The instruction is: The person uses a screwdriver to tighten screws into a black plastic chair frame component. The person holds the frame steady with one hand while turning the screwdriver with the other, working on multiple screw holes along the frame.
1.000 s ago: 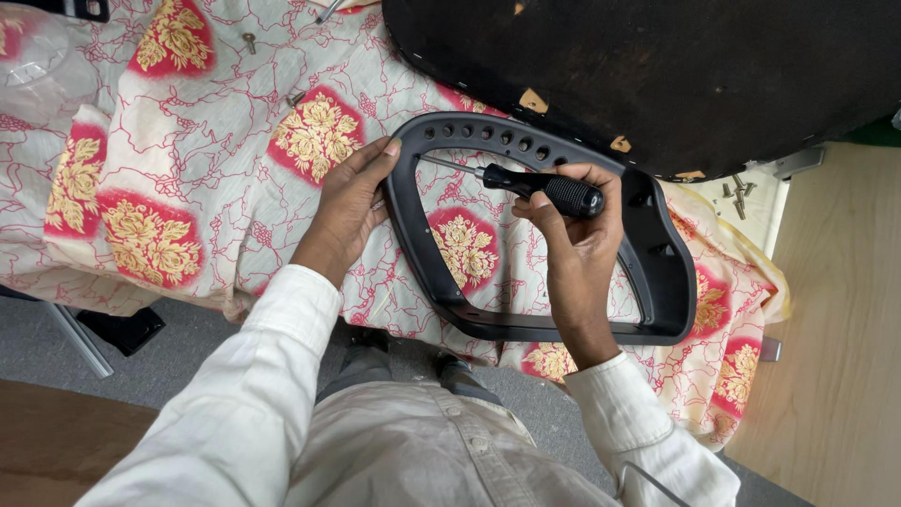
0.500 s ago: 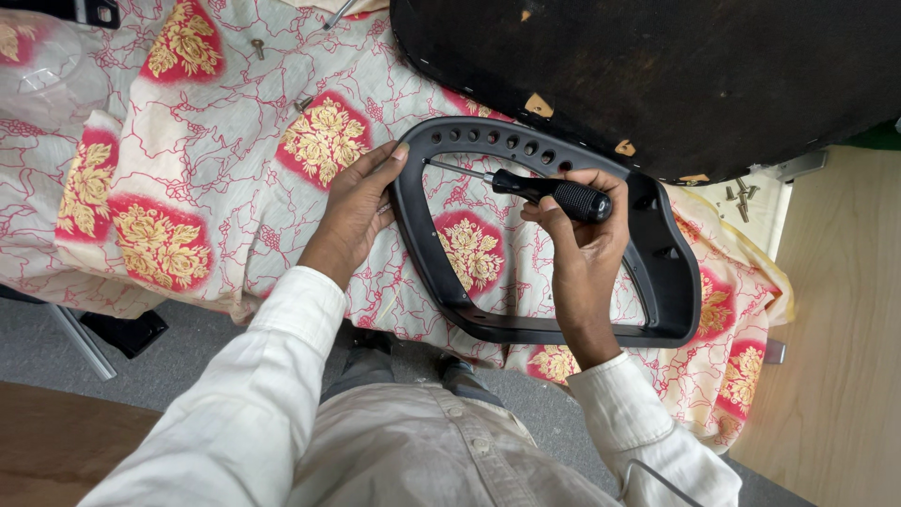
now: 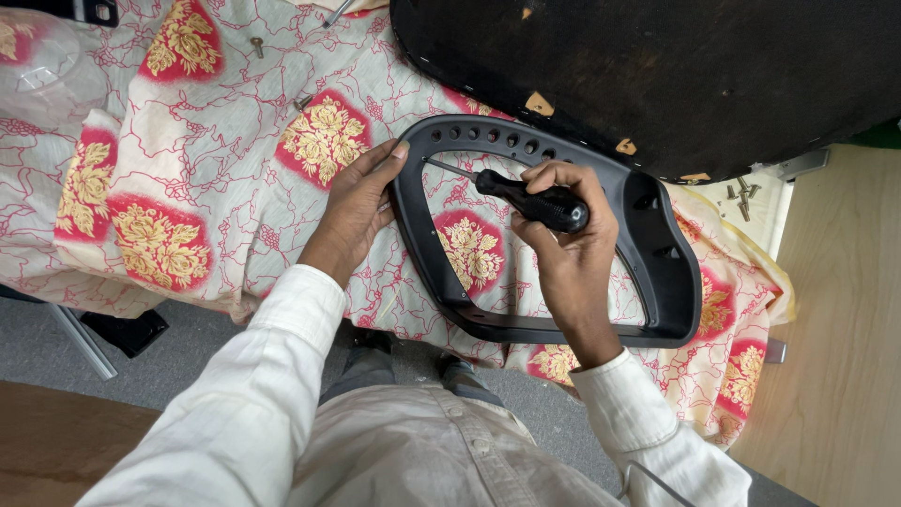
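- Black curved plastic chair armrest frame [image 3: 549,235] lay flat on the floral red-and-cream cloth [image 3: 188,160], at 6 o'clock from the dark upturned chair seat [image 3: 676,75].
- Right hand [image 3: 563,244] was clenched around the black-handled screwdriver [image 3: 526,199]; its shaft pointed toward 10 o'clock at the frame's inner rim, apparently to reach a fixing there.
- Left hand [image 3: 357,207] gripped the frame's 9 o'clock edge, seemingly bracing it.
- Loose screws [image 3: 741,199] lay at 3 o'clock.
- Against the earlier frame: hands and tool barely shifted.
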